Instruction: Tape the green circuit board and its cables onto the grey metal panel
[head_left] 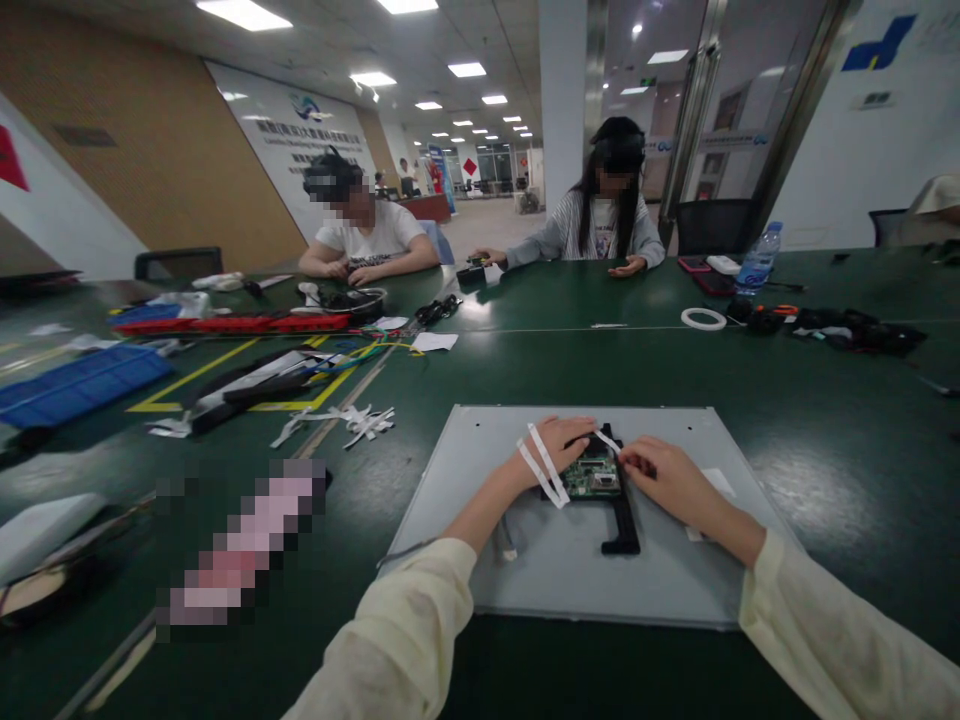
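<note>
A grey metal panel (660, 580) lies flat on the dark green table in front of me. In its middle sits a small green circuit board (594, 478) on a black T-shaped bracket (622, 525). My left hand (559, 448) rests on the board's left side, fingers curled, with white tape strips (544, 468) stuck across its back. My right hand (664, 478) presses its fingertips together at the board's right edge. A white strip (606, 440) runs between the two hands.
Loose white tape strips (360, 420) lie left of the panel. Further left are cables, a black part, a red rail (232, 324) and a blue tray (75, 385). A tape roll (703, 318), water bottle (757, 260) and black gear sit far right. Two people sit across the table.
</note>
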